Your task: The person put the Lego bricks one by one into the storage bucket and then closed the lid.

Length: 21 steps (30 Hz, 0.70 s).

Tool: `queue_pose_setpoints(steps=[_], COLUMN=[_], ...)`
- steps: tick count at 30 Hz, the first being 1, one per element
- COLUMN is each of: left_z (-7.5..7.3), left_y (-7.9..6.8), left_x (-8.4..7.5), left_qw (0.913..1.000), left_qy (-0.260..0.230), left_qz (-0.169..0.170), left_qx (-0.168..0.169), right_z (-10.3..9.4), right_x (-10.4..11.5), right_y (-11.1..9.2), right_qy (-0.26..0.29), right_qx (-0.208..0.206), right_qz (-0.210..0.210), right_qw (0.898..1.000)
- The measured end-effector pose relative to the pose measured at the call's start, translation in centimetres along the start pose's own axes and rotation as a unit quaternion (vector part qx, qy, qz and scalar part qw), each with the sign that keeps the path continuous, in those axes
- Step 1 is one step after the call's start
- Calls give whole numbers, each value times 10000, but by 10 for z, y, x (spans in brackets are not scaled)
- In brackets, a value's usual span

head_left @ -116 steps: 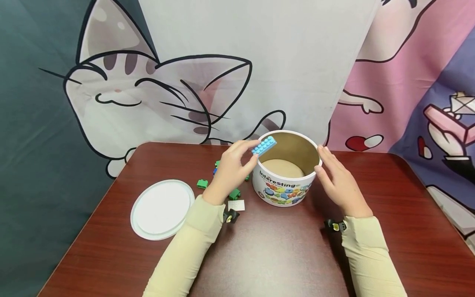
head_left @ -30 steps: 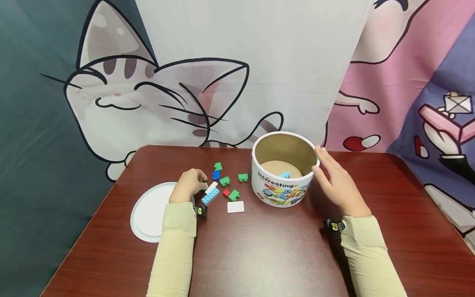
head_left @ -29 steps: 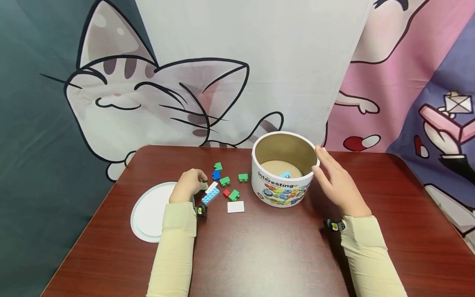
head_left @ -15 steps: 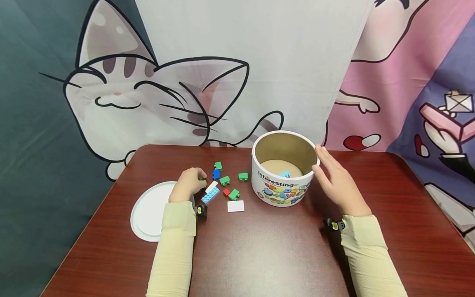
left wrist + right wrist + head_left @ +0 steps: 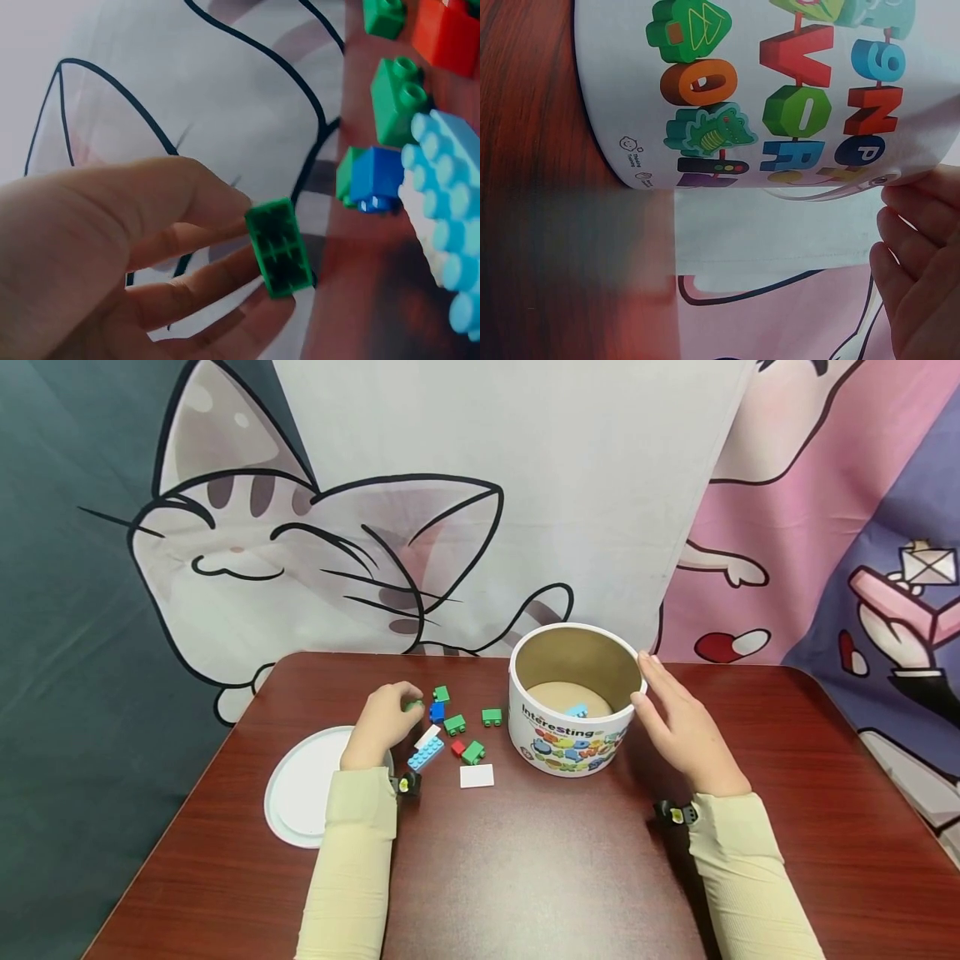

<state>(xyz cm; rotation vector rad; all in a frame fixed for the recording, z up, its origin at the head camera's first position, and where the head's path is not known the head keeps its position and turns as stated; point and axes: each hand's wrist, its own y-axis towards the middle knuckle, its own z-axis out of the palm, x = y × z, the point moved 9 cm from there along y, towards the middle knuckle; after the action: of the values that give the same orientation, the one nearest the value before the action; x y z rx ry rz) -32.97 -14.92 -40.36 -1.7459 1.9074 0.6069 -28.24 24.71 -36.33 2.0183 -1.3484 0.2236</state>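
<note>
A green toy brick [image 5: 277, 247] is pinched between the thumb and fingers of my left hand [image 5: 381, 725], just above the table left of the loose bricks. Its hollow underside faces the left wrist camera. My right hand [image 5: 686, 727] rests against the right side of a white round bucket [image 5: 573, 752], fingers straight along the rim. In the right wrist view its fingertips [image 5: 901, 201] touch the bucket near the handle. Inside the bucket lies a light blue brick [image 5: 577, 712], partly hidden by the front wall.
Several bricks lie between my left hand and the bucket: green [image 5: 491, 717], dark blue [image 5: 437, 713], red [image 5: 457, 748], light blue [image 5: 426, 754] and white [image 5: 427, 737]. A white flat piece [image 5: 476, 777] lies in front. The white lid [image 5: 300, 793] is partly under my left forearm.
The light blue brick earlier in my left hand is now in the bucket. My left hand went back to the pile, took a green brick and raised it slightly. The right hand stayed put.
</note>
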Motion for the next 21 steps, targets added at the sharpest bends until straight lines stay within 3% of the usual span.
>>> queue_pose_setpoints(steps=[10, 16, 21], left_z=[-13, -21, -22], left_y=[-6, -13, -18], left_x=[-34, -57, -74], left_qw=[9963, 9887, 9831], left_qy=[-228, -340, -407], left_qz=[590, 1020, 1316], left_qx=[-588, -1048, -1207], right_z=[0, 0, 0], right_x=[1, 1, 0], right_y=[-1, 0, 0], right_qy=[-12, 21, 37], right_qx=[-31, -33, -56], right_qz=[-25, -20, -8], right_qw=[10000, 10000, 10000])
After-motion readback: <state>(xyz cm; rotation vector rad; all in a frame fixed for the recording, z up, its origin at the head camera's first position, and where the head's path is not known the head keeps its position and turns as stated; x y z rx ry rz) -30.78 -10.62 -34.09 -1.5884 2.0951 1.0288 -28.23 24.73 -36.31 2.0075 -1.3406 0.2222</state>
